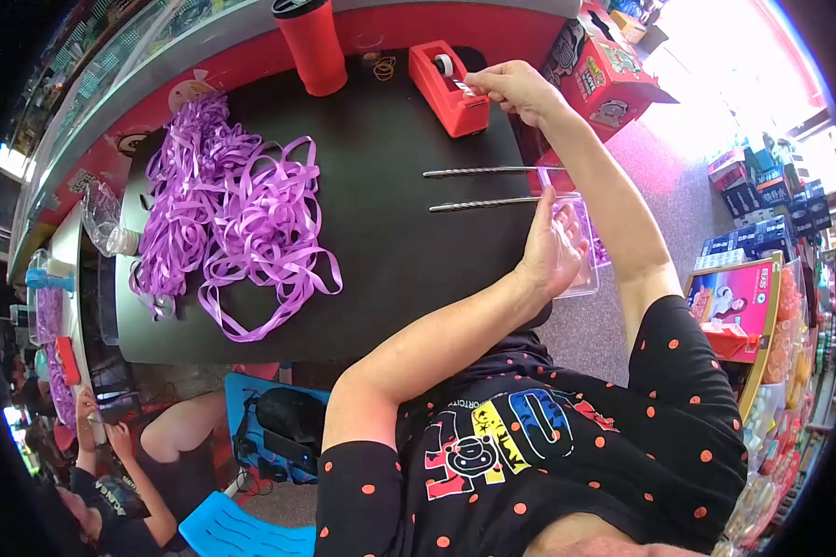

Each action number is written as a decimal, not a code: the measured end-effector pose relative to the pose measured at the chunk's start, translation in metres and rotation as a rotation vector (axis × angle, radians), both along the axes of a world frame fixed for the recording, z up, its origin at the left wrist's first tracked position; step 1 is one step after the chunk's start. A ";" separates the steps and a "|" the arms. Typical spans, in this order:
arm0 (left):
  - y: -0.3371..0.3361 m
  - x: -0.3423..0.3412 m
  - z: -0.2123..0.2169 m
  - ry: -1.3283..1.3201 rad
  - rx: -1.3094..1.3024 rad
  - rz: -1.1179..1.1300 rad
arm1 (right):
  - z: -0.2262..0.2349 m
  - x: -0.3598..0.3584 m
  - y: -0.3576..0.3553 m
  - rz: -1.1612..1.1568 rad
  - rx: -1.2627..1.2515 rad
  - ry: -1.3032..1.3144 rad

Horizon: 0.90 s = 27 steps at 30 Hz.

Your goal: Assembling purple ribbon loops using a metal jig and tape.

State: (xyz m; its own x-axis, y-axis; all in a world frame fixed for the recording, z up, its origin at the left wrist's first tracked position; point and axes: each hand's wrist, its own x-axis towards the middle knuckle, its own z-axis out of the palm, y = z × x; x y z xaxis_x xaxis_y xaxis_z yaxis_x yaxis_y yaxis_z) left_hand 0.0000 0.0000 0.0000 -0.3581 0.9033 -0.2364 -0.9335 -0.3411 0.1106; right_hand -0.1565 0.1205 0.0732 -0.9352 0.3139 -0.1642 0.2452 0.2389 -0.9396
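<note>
With fingertips pinched, my right hand holds the end of the clear tape at the cutting edge of a red tape dispenser. Lower down, my left hand is closed with its thumb against a short piece of purple ribbon by two twisted metal rods. These rods lie side by side across the right edge of the black table; my hand and arm cover part of their right ends. A clear plastic box shows below my left hand, with purple ribbon beside it.
A large heap of looped purple ribbon covers the table's left part. A red tumbler and rubber bands are at the back. At lower left, another person sits by a blue stool. Boxes are stacked at right.
</note>
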 end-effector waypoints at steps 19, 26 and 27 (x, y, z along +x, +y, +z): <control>-0.007 -0.002 0.013 -0.007 -0.088 0.051 | 0.029 -0.004 -0.004 0.043 -0.446 -0.236; -0.008 -0.002 0.014 -0.011 -0.085 0.045 | 0.009 0.032 -0.005 0.018 -0.456 -0.172; -0.007 -0.002 0.012 -0.011 -0.085 0.043 | 0.007 0.034 -0.007 0.016 -0.456 -0.171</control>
State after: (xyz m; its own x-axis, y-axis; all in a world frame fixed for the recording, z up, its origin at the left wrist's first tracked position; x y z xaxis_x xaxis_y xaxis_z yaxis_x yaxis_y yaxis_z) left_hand -0.0022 -0.0072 0.0120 -0.3927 0.8638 -0.3156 -0.9197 -0.3704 0.1306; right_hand -0.1228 0.1136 0.0801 -0.8868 0.1601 -0.4335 0.4049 -0.1828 -0.8959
